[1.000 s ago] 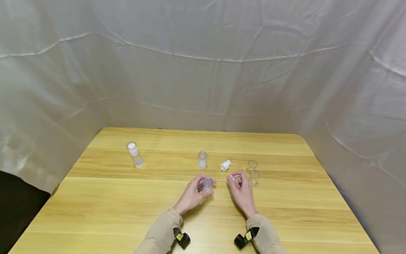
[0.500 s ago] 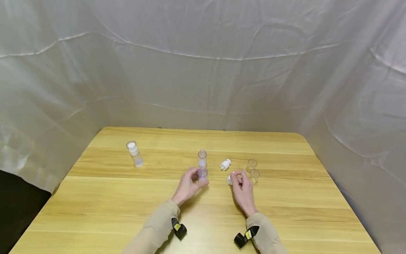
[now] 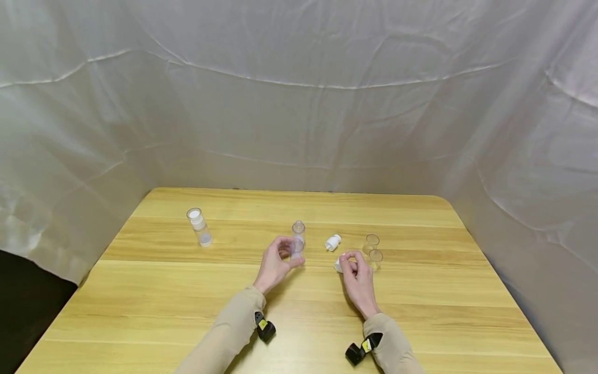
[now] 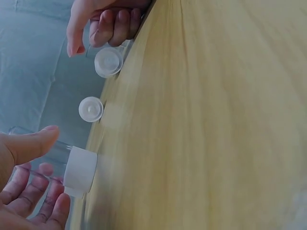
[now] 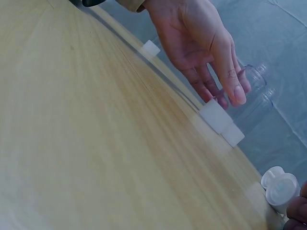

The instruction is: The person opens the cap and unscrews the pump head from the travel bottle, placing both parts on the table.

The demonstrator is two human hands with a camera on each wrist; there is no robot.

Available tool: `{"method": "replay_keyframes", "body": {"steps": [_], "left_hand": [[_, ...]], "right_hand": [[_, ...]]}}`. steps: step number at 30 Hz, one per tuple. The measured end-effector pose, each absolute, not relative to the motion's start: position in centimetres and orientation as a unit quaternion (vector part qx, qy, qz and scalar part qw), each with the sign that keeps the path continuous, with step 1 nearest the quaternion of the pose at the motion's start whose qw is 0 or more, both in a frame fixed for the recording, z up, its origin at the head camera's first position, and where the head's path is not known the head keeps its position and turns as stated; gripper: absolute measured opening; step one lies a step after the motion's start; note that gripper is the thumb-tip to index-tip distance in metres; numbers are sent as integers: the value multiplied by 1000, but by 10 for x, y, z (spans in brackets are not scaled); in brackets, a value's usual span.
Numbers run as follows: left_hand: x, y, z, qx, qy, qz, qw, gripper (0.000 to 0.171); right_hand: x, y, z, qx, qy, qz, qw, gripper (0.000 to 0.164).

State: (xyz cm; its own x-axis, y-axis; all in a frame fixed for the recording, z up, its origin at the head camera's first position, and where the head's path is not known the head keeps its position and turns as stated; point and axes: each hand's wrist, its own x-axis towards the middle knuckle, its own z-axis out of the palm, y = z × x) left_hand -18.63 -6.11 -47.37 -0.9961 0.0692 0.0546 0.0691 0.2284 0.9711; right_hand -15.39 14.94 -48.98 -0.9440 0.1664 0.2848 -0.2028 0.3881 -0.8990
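My left hand [image 3: 273,265] has thumb and fingers curled round a clear bottle [image 3: 297,249] with a white base. In the left wrist view that white base [image 4: 80,168] stands upright on the wood. Close behind it is a second clear bottle [image 3: 298,228] with a bare neck. To the right, my right hand [image 3: 357,278] pinches a small white pump top [image 3: 338,266] between thumb and index finger, low over the table; the fingers partly cover it. Another white pump top [image 3: 333,242] lies on the table just beyond, its disc-like end [image 4: 91,109] facing the left wrist camera.
Two clear cylindrical caps [image 3: 372,240] [image 3: 376,256] stand right of the pump tops, the nearer one beside my right hand. A bottle [image 3: 199,228] with white top fittings under a clear cap stands at the left. Pale grey cloth [image 3: 299,130] hangs behind the wooden table [image 3: 163,301].
My left hand has moved the bottle forward and a little left, to just in front of the other clear bottle. The right hand has turned slightly, keeping the pump top near the same spot.
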Motion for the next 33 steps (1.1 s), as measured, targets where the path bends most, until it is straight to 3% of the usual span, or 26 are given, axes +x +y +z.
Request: {"method": "replay_keyframes", "body": {"steps": [7, 22, 33], "left_hand": [[-190, -60, -476, 46, 778, 627, -14, 53], [-192, -60, -481, 59, 777, 625, -40, 53], [-185, -66, -474, 47, 770, 636, -27, 58]], "right_hand": [[-144, 146, -469, 19, -816, 556, 156, 10], [-146, 147, -473, 23, -811, 564, 154, 9], [-145, 146, -470, 17, -809, 566, 155, 5]]}}
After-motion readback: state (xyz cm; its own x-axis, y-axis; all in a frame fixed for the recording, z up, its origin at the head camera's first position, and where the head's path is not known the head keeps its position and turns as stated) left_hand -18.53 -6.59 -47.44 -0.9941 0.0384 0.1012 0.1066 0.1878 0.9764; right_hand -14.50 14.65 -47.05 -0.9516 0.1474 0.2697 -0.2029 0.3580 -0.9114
